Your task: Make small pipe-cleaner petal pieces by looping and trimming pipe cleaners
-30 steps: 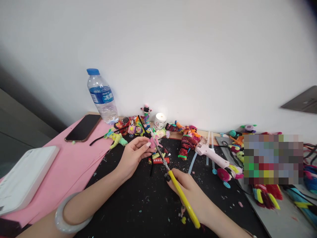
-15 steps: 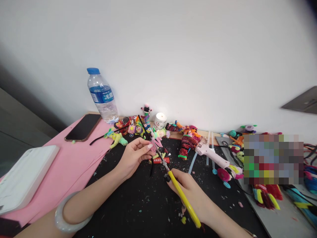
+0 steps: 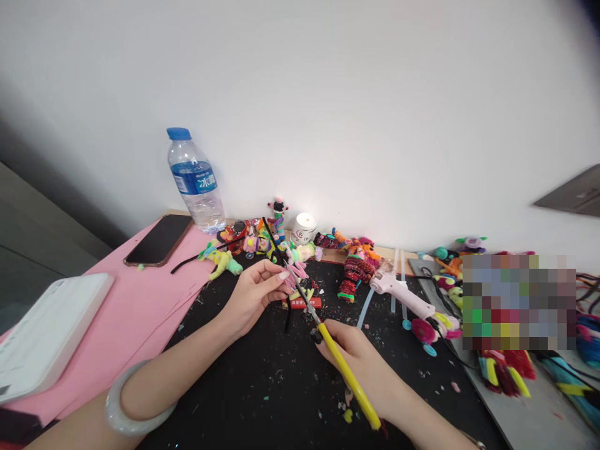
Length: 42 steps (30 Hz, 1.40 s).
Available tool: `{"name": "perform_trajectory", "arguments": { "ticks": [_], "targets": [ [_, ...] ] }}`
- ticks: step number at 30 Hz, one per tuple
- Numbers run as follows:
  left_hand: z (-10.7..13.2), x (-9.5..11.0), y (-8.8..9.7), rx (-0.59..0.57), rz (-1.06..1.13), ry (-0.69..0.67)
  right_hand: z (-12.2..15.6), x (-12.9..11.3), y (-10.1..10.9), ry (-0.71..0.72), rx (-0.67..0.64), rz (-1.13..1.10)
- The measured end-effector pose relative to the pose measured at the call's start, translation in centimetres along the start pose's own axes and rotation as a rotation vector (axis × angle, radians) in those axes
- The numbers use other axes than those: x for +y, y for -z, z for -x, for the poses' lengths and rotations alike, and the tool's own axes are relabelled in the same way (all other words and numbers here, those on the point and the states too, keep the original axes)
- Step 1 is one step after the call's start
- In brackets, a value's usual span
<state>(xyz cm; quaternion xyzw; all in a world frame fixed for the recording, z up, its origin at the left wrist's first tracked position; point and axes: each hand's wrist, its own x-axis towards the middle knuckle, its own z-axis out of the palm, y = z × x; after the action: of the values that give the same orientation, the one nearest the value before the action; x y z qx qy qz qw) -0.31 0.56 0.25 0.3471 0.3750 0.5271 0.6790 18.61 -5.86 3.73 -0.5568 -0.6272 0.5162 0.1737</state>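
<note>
My left hand pinches a pink fuzzy pipe cleaner piece between thumb and fingers. Wrapped around a pair of yellow-handled scissors is my right hand. Their metal blades point up and left and meet the pink piece by my left fingertips; whether they have cut into it I cannot tell. One long yellow handle shows, while the other is mostly hidden by the hand. Just beneath the blades lie a red packet and short pale-yellow bits. A black pipe cleaner rises behind my left fingers.
Several fuzzy dolls line the wall beside a white roll. A pale glue gun lies at right, near a grey board with more dolls. At left are a water bottle, a phone and a white box.
The view has shifted very slightly. Both hands, the scissors and the pink piece stay almost exactly in place.
</note>
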Motion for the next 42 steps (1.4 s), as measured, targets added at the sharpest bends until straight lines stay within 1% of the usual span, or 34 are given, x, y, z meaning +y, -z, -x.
{"name": "perform_trajectory", "arguments": {
  "ticks": [6, 11, 14, 19, 23, 28, 36, 42],
  "targets": [
    [-0.08, -0.08, 0.01, -0.003, -0.002, 0.004, 0.04, 0.23, -0.03, -0.01, -0.012, -0.046],
    [-0.09, -0.2, -0.01, -0.017, 0.012, 0.001, 0.12, 0.34, 0.04, 0.008, -0.015, -0.043],
    [-0.05, -0.14, -0.06, -0.015, 0.012, 0.002, 0.13, 0.38, 0.02, -0.01, -0.016, -0.051],
    [-0.06, -0.08, -0.08, -0.007, 0.003, -0.012, 0.03, 0.4, -0.01, -0.007, 0.001, -0.053],
    [-0.02, -0.15, -0.15, -0.029, -0.012, -0.035, 0.04, 0.25, -0.04, -0.036, -0.006, -0.046],
    [0.12, -0.2, -0.3, -0.041, -0.006, -0.073, 0.02, 0.22, -0.06, -0.028, -0.008, -0.033],
    [0.28, -0.12, -0.44, -0.039, -0.001, -0.077, -0.13, 0.2, 0.02, -0.047, -0.021, -0.032],
    [0.18, -0.08, -0.41, -0.041, -0.004, -0.074, -0.22, 0.64, -0.08, -0.026, -0.024, -0.051]
  ]
}}
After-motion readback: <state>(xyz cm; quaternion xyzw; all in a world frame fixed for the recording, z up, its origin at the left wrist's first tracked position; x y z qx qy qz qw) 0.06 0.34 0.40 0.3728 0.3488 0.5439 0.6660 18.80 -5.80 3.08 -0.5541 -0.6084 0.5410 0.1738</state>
